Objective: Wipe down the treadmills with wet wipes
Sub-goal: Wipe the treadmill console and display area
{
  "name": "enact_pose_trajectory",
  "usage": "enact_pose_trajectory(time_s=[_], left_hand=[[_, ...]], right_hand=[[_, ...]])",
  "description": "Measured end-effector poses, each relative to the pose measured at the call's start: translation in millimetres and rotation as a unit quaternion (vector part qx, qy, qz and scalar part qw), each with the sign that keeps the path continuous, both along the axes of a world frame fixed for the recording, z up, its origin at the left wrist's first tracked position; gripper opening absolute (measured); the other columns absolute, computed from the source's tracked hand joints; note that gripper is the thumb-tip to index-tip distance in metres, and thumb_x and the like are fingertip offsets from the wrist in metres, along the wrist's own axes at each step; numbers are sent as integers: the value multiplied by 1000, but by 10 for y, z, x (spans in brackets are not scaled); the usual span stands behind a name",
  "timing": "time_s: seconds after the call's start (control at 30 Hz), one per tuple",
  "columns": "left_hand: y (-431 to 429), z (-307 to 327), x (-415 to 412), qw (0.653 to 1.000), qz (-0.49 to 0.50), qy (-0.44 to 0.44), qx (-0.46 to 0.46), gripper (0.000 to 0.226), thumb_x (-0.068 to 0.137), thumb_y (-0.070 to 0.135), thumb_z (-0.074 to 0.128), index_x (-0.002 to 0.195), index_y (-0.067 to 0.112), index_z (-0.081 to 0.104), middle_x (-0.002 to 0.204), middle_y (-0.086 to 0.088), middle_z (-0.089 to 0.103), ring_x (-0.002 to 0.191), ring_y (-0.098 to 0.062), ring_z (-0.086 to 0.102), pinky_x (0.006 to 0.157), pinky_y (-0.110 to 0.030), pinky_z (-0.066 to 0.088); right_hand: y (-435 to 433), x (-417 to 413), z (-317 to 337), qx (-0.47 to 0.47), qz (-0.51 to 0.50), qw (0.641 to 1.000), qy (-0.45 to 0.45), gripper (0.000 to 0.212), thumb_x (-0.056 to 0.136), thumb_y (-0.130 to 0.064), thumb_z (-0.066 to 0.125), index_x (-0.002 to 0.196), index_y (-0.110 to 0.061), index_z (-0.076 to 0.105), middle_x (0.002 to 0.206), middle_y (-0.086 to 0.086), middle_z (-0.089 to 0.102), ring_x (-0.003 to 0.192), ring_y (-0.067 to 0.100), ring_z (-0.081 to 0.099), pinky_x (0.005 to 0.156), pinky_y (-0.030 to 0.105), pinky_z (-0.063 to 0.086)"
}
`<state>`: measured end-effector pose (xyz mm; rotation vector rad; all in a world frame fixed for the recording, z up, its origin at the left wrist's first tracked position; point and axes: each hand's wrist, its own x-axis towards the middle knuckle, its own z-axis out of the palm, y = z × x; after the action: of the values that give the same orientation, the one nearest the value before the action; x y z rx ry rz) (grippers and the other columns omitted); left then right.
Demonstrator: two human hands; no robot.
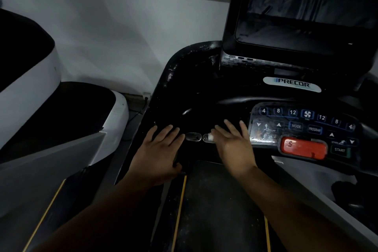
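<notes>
A black Precor treadmill console [184,88] fills the middle and right of the head view. My left hand [159,149] lies on the console's black front handlebar with its fingers stretched forward and the thumb tucked at the bar's lower edge. My right hand [233,143] lies flat beside it, fingers straight. A small white wet wipe [210,137] peeks out from under its thumb side and is pressed on the bar. A metal grip sensor [193,136] shows between the two hands.
The keypad [302,125] and a red stop button [302,148] lie right of my right hand, under a dark screen [306,26]. The treadmill belt [214,200] runs below. A white and black neighbouring machine [30,88] stands at the left, against a pale wall.
</notes>
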<state>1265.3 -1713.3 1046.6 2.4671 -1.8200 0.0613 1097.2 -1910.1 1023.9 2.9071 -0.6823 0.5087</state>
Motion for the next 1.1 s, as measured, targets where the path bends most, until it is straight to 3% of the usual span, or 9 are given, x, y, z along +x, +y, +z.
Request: enact_pose_trajectory(time_s=[0.1, 0.27, 0.43, 0.57, 0.63, 0.73, 0.83, 1.0, 1.1], left_hand=[[4, 16, -4, 1000, -1, -10, 2, 80, 77, 55, 41, 149, 20, 50, 157, -4, 44, 151, -19, 29, 120, -47, 10], [2, -1, 6, 1000, 1, -14, 16, 80, 79, 54, 44, 152, 21, 44, 161, -4, 38, 153, -20, 23, 121, -48, 10], [19, 104, -41, 999, 9, -24, -20, 79, 76, 51, 48, 148, 18, 51, 159, -9, 40, 151, -25, 28, 119, -53, 19], [-4, 280, -109, 995, 42, -23, -90, 80, 79, 50, 51, 151, 16, 46, 162, -9, 34, 153, -27, 25, 119, -57, 23], [-8, 377, -132, 991, 72, -22, -111, 79, 82, 50, 52, 153, 16, 43, 164, -10, 30, 154, -27, 21, 120, -59, 23], [52, 483, -150, 982, 133, -30, -132, 78, 85, 52, 50, 154, 17, 42, 165, -9, 28, 154, -27, 21, 121, -59, 20], [235, 599, -206, 965, 224, -56, -121, 76, 92, 58, 42, 156, 17, 36, 167, -9, 24, 155, -28, 18, 123, -58, 16], [699, 734, -611, 922, 365, -65, -110, 76, 96, 61, 38, 160, 22, 28, 170, -5, 12, 157, -23, 6, 125, -53, 9], [1059, 788, -952, 885, 449, -67, -99, 74, 96, 62, 35, 160, 24, 28, 169, -4, 12, 157, -23, 7, 125, -52, 7]], right_hand=[[146, 80, -86, 5, 45, 999, -2, 35, 89, -20, 51, 117, -17, 71, 133, 3, 66, 133, 30, 55, 118, 53, 18], [166, -138, -32, 18, 64, 998, -12, 30, 81, -16, 80, 110, -19, 72, 143, 7, 59, 138, 32, 49, 118, 55, 22], [252, -86, 235, 42, 103, 993, -49, 13, 92, -22, 66, 102, -17, 72, 158, 14, 38, 147, 33, 34, 122, 53, 16], [276, -35, 402, 51, 126, 987, -86, 16, 96, -24, 60, 104, -13, 70, 160, 14, 35, 149, 30, 29, 125, 48, 9], [283, 78, 519, 60, 147, 981, -109, 22, 97, -24, 57, 110, -12, 69, 158, 13, 38, 149, 28, 30, 126, 42, 4], [315, 306, 655, 50, 196, 971, -126, 13, 93, -24, 61, 98, -17, 70, 156, 16, 40, 147, 29, 30, 125, 43, 3], [407, 537, 719, 50, 246, 957, -147, 18, 95, -26, 57, 94, -16, 72, 154, 16, 43, 146, 28, 32, 123, 51, 15], [794, 736, 753, 106, 357, 906, -202, 28, 99, -29, 53, 85, -14, 72, 152, 15, 46, 144, 29, 39, 119, 56, 27], [1120, 744, 770, 135, 431, 871, -192, 13, 97, -21, 62, 89, -14, 70, 156, 14, 42, 147, 28, 35, 119, 57, 27]])
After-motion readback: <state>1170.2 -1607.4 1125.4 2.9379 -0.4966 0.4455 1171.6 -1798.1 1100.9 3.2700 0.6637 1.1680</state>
